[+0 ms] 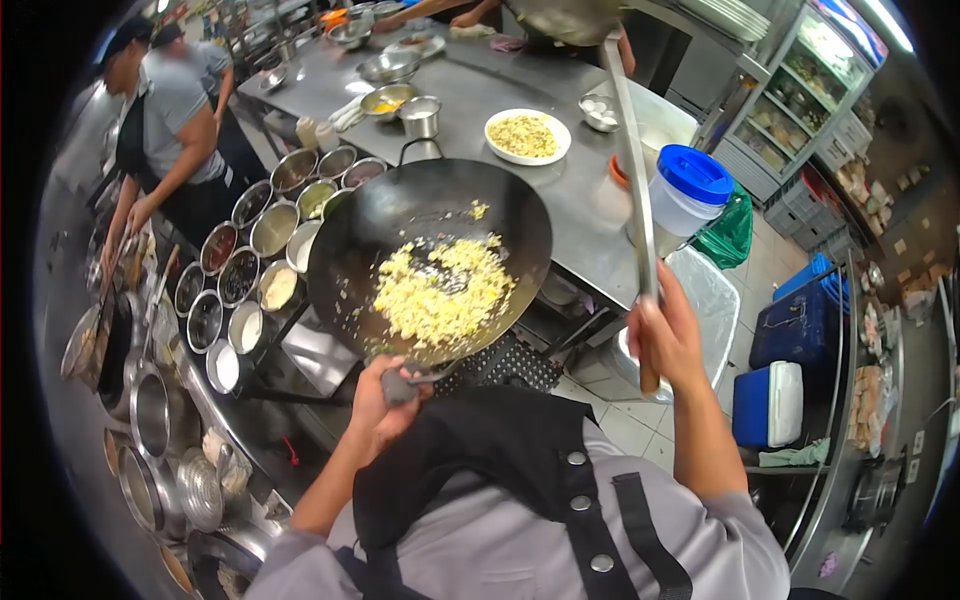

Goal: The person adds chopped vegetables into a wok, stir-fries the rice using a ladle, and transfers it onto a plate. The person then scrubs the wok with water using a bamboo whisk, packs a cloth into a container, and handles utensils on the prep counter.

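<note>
Blackened steel makes up the wide round wok [450, 190], which is tilted toward the wearer beside the edge of the stainless-steel surface [465, 85]; clock directions run from its middle, with 12 away from the body. Crumbly yellow-and-white food [440, 318] is gathered in its lower half, toward 6. Between 6 and 7 the left hand [378, 398] is clamped on the wok's grey handle [399, 388]. Toward 4 the right hand [664, 330] has its fingers wrapped round the long metal-shafted ladle [636, 165], whose broad head is up at 1, cut off by the view's top edge.

Judging from the tilt, food could slip over the 6 o'clock rim onto the black apron [480, 430]; a weakening left wrist or a sharp jerk would cause it. Whether anything props the wok from below is hidden. A tip toward 9 could drop crumbs into the open round metal containers [252, 232], whose contact with the wok cannot be told. Lowered carelessly, the ladle might knock the white oval plate [530, 161] of similar food at 1, or the blue-lidded translucent bucket [685, 200] between 2 and 3.
</note>
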Motion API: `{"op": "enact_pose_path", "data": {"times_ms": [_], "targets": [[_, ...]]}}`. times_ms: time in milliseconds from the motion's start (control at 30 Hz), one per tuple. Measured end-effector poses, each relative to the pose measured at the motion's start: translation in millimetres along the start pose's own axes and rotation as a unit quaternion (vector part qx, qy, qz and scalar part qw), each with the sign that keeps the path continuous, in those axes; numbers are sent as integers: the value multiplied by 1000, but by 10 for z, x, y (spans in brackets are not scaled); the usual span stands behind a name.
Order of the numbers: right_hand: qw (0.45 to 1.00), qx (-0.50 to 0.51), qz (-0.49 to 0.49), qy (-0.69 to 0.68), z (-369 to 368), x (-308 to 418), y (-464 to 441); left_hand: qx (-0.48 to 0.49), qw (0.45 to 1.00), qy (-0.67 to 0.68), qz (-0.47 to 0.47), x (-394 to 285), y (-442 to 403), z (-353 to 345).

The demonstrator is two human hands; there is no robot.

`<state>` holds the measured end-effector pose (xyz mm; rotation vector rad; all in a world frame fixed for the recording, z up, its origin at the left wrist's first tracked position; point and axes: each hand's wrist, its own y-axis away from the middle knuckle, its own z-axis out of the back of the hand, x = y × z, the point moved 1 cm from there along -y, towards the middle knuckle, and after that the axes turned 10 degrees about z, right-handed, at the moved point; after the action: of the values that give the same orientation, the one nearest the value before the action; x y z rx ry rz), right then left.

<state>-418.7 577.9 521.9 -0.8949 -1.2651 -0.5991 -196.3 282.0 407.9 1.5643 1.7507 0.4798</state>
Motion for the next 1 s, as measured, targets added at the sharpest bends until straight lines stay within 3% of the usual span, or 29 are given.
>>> {"op": "enact_pose_path", "data": {"times_ms": [67,133,167,200,233,267,300,333,433,500,533,567,633,667,700,733,767,833,900,967,1000], "targets": [[996,58,28,69,-87,85,661,82,993,39,80,-75,-36,-27],[995,67,8,72,-94,-335,1254,75,995,44,45,-170,-147,-272],[995,68,-40,60,-105,-577,1493,116,990,57,52,-228,-332,-353],[988,87,-72,109,-125,-827,1560,108,977,106,150,-313,-467,-523],[977,101,-99,157,-163,-968,1566,194,944,134,229,-383,-597,-610],[963,103,-98,230,-261,-723,1508,143,975,99,141,-256,-616,-611],[961,104,-142,215,-246,-568,1516,96,992,69,45,-82,-585,-563],[970,88,-79,214,-183,-599,1565,87,996,32,15,54,-344,-487],[975,80,1,209,-20,-653,1666,125,992,4,20,288,223,-304],[972,93,14,216,68,-583,1668,58,995,56,54,231,241,-618],[977,91,-100,165,93,-525,1534,51,990,98,90,124,-118,-690],[967,87,-213,112,124,-510,1497,122,981,98,119,57,-516,-698],[976,73,-193,63,261,-556,1540,88,993,78,-3,319,-423,-756],[981,69,-176,48,362,-475,1621,125,992,21,-10,585,-253,-527],[984,72,-162,31,435,-422,1720,45,999,7,-29,886,144,-405],[986,72,-147,25,581,-416,1823,114,993,-21,1,1022,461,-236],[986,76,-148,18,674,-383,1813,62,997,-47,-1,1121,729,-321],[969,72,-214,-98,818,-253,1919,111,992,37,43,934,652,-210],[969,94,-210,-93,819,-122,1738,61,957,182,220,558,346,-536],[975,122,-168,-81,844,-152,1614,52,956,206,202,411,-176,-811],[976,112,-167,-84,840,-100,1600,51,973,187,129,603,-340,-691]]}}
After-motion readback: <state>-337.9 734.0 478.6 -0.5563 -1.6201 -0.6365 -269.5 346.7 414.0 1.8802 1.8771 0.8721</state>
